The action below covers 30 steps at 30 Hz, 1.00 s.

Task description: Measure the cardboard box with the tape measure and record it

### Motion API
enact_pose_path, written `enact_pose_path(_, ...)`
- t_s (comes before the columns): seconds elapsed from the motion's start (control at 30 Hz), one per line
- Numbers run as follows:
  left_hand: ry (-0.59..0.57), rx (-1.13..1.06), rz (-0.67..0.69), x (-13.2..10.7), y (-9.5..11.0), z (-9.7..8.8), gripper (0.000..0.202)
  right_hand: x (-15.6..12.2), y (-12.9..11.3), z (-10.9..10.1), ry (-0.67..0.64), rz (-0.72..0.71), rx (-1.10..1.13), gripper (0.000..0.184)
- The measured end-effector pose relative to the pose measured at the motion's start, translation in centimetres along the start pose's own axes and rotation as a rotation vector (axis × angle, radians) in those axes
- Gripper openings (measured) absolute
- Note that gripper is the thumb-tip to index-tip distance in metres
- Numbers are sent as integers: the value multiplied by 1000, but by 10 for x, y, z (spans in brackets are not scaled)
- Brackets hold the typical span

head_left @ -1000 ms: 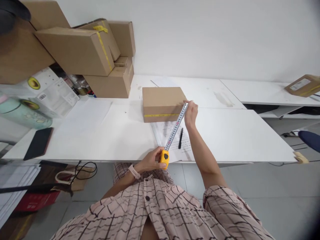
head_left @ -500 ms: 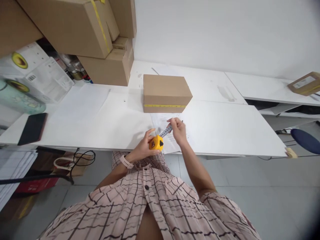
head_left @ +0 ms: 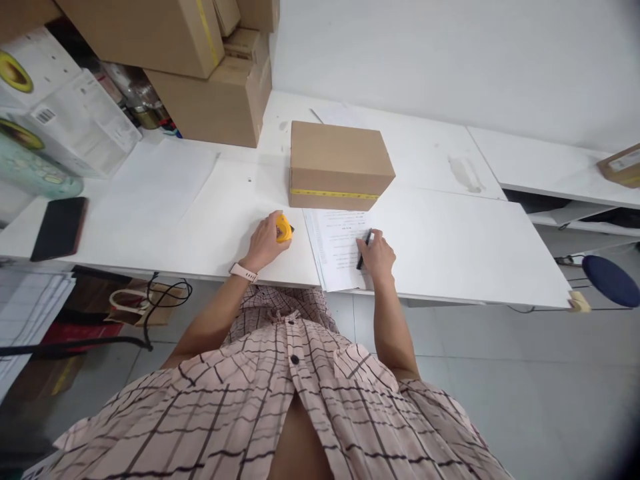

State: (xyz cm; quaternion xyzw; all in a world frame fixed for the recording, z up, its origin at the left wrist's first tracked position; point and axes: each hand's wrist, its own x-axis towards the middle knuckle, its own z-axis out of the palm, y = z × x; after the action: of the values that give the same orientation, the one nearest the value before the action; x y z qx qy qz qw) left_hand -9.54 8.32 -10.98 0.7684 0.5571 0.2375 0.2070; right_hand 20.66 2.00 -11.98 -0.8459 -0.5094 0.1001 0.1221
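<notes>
My left hand [head_left: 265, 241] is closed round a yellow tape measure [head_left: 283, 229] over the white table, left of the papers. No blade shows outside its case. On the printed papers [head_left: 336, 248] rests my right hand [head_left: 379, 256], its fingers closed on a black pen [head_left: 364, 251]. The pen lies slanted beneath the fingers, over the right side of the top sheet. Just behind the papers stands a closed cardboard box [head_left: 340, 160] with a yellow tape strip along its lower front, and it hides the papers' far edge.
Stacked cardboard boxes [head_left: 210, 100] stand at the back left, beside white packaging with avocado pictures [head_left: 75, 127]. A black phone [head_left: 60, 229] lies near the table's left end. White sheets [head_left: 160, 180] lie right of it. A blue stool seat [head_left: 611, 281] is at the far right.
The tape blade, pulled out between my hands before, is back in its case. My left hand moved left with the tape measure; my right moved right and now holds the pen at the papers.
</notes>
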Motion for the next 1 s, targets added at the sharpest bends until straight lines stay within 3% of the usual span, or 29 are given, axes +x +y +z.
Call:
enact_pose_path(0.13,86,107,121,3,6,15,58,4,1,5,-29,-89,-23,38)
enact_pose_path(0.23,117,58,295,-25,24,36,45,6,7,7,-1,-126,1,36)
enact_pose_path(0.4,-143,-42,679,-86,45,74,38,0,21,6,5,-250,61,38)
enact_pose_path(0.57,-151,39,679,-94,37,83,31,-11,32,-2,4,-336,-73,43)
enact_pose_path(0.67,-123,45,621,-88,35,83,27,-14,35,-6,49,-317,-56,31)
enact_pose_path(0.73,-120,32,596,-87,36,83,26,-18,32,-9,137,-294,81,17)
enact_pose_path(0.83,-124,29,592,-88,38,82,29,-30,15,-9,237,-204,514,36)
enact_pose_path(0.93,-154,31,608,-90,37,82,37,-44,-12,0,15,-194,1011,47)
enact_pose_path(1.0,-169,38,602,-90,36,82,38,-52,-29,11,-190,-220,1156,46)
